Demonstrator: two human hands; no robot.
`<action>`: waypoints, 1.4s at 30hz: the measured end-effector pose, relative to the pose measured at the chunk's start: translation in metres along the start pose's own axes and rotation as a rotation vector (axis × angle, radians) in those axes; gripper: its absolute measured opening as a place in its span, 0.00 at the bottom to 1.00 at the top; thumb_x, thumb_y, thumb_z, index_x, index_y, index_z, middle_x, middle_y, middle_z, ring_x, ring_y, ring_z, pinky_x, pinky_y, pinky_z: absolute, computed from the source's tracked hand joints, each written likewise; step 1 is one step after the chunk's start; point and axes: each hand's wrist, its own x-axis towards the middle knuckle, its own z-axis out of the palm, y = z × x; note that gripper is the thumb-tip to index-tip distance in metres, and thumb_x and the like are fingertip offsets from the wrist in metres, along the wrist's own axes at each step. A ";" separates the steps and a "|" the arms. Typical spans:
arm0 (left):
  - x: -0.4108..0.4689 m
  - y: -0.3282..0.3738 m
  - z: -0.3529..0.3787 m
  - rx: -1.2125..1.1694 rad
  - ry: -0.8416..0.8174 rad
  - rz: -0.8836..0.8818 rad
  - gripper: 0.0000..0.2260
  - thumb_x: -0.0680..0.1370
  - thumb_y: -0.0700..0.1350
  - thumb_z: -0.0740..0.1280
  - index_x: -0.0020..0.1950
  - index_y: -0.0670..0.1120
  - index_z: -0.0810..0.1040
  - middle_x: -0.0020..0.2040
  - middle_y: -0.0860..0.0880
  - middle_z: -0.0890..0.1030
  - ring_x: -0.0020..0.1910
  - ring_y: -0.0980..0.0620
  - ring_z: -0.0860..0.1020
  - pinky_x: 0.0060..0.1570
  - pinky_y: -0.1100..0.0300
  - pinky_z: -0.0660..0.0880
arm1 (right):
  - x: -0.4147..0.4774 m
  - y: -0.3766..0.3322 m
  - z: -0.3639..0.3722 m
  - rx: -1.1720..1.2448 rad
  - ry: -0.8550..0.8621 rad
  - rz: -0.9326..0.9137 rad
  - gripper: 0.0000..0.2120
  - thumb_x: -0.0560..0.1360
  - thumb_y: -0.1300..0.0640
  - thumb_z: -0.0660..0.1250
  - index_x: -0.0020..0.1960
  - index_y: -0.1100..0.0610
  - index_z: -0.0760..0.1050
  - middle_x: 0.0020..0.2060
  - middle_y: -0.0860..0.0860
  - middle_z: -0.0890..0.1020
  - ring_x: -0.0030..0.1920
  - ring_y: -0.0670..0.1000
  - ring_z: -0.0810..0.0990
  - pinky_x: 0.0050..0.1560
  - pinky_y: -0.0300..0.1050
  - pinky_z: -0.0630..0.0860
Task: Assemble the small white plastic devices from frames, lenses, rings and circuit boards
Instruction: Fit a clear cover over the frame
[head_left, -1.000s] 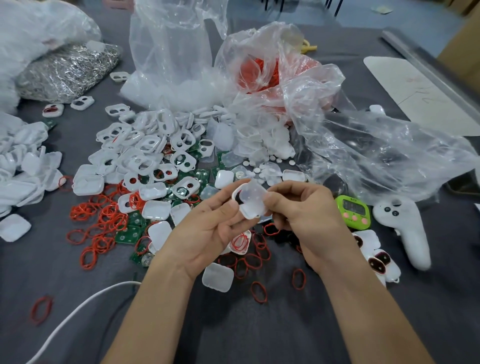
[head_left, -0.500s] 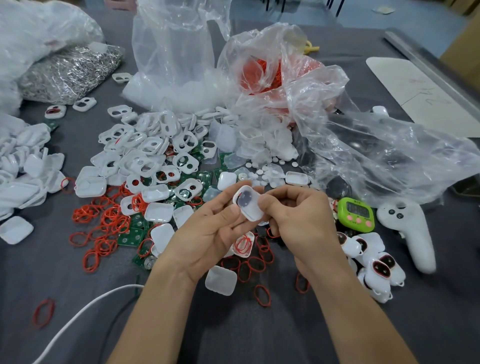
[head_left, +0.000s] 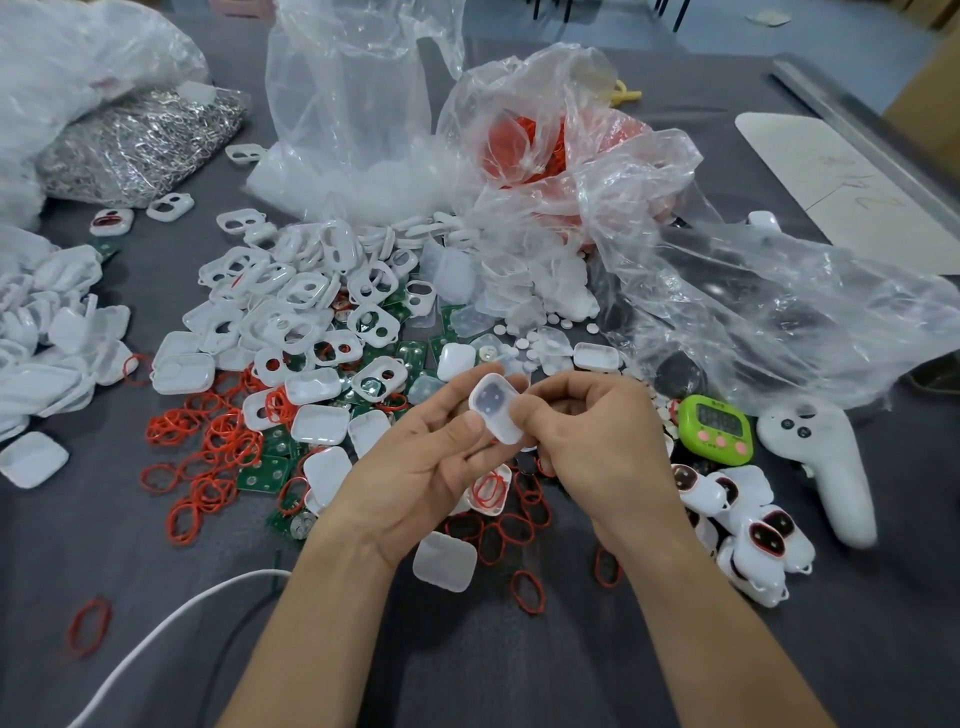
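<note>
Both hands meet above the table's middle around one small translucent white cover with a dark part showing through it. My left hand pinches its lower left edge between thumb and fingers. My right hand pinches its right edge with the thumb on top. Behind them lies a heap of white frames, with green circuit boards under it and red rings spread to the left. Finished devices with red-rimmed dark windows lie at the right.
Clear plastic bags rise at the back and right, one holding red rings. A green timer and a white controller lie at the right. A white cable runs at the lower left. White covers pile at the left.
The cover has turned in my fingers, so its flat face with the dark part now points up at me. Both hands stay together at the same spot.
</note>
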 end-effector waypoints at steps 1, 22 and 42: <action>0.000 0.000 0.000 0.016 0.004 -0.002 0.28 0.70 0.40 0.74 0.70 0.39 0.74 0.69 0.40 0.79 0.65 0.43 0.81 0.56 0.54 0.81 | -0.001 0.000 0.001 -0.043 0.031 -0.017 0.07 0.72 0.57 0.78 0.36 0.50 0.84 0.25 0.48 0.82 0.23 0.42 0.76 0.27 0.36 0.72; -0.002 0.001 0.004 0.045 0.003 -0.021 0.27 0.70 0.41 0.76 0.69 0.40 0.76 0.68 0.38 0.79 0.63 0.43 0.82 0.56 0.53 0.82 | 0.010 -0.003 -0.013 -0.394 -0.121 -0.022 0.22 0.76 0.43 0.71 0.29 0.55 0.79 0.19 0.45 0.73 0.22 0.44 0.69 0.25 0.33 0.66; -0.003 0.000 -0.011 0.048 -0.044 -0.030 0.24 0.80 0.44 0.68 0.76 0.42 0.72 0.73 0.39 0.76 0.67 0.44 0.79 0.58 0.55 0.80 | -0.012 0.027 -0.014 -0.348 -0.193 -0.563 0.23 0.75 0.64 0.71 0.65 0.43 0.83 0.71 0.35 0.76 0.74 0.45 0.67 0.74 0.36 0.64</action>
